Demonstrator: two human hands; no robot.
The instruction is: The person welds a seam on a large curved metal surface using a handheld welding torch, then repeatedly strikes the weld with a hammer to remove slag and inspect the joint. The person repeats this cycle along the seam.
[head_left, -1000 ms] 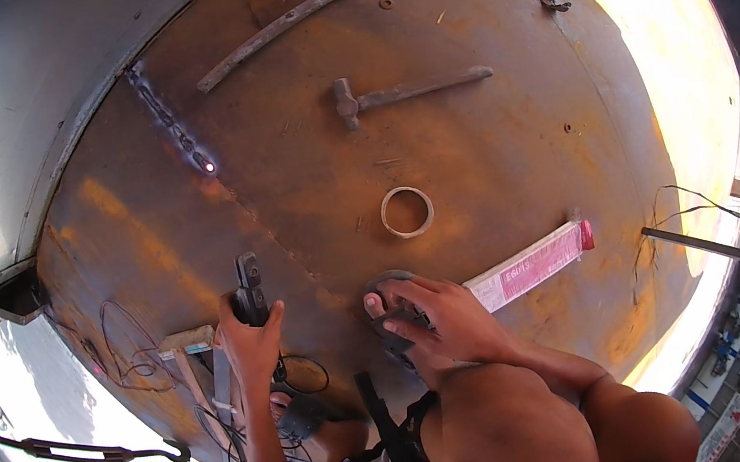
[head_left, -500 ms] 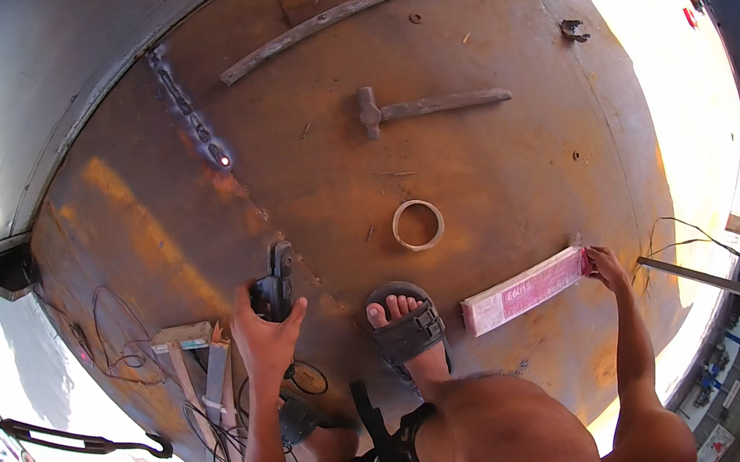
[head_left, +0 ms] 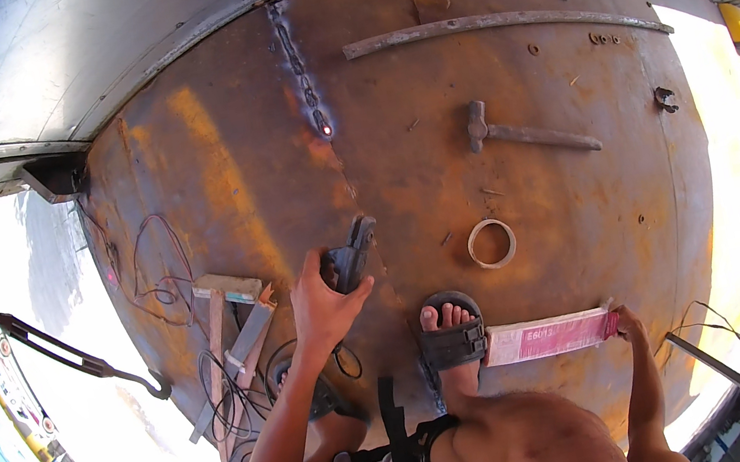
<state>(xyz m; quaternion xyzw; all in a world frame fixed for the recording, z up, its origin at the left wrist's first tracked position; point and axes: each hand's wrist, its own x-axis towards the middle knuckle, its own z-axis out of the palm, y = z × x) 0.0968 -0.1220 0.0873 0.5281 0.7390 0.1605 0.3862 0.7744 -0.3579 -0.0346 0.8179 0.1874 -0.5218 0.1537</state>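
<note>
My left hand (head_left: pixel 322 308) is closed around a black welding electrode holder (head_left: pixel 354 251), held low over the rusty steel plate (head_left: pixel 290 215). I see no rod in its jaws. On the right, my right hand (head_left: pixel 629 322) grips the far right end of a long pink-and-white welding rod box (head_left: pixel 551 335); its fingertips are partly hidden. The box's left end comes up against my sandalled foot (head_left: pixel 451 329). Ahead of the holder runs a dark weld bead (head_left: pixel 297 63), with a small glowing spot (head_left: pixel 326 130) at its near end.
A hammer (head_left: pixel 534 133) and a metal ring (head_left: pixel 491 244) lie right of the seam. Farther off is a long bar (head_left: pixel 501 20). Wood pieces (head_left: pixel 229 287) and a tangle of cables (head_left: pixel 158 265) sit at left. A hooked rod (head_left: pixel 69 346) hangs over the bright left edge.
The view has turned, so the plate's things appear farther right. My right hand and the rod box have come closer to my foot. The holder stays in my left hand.
</note>
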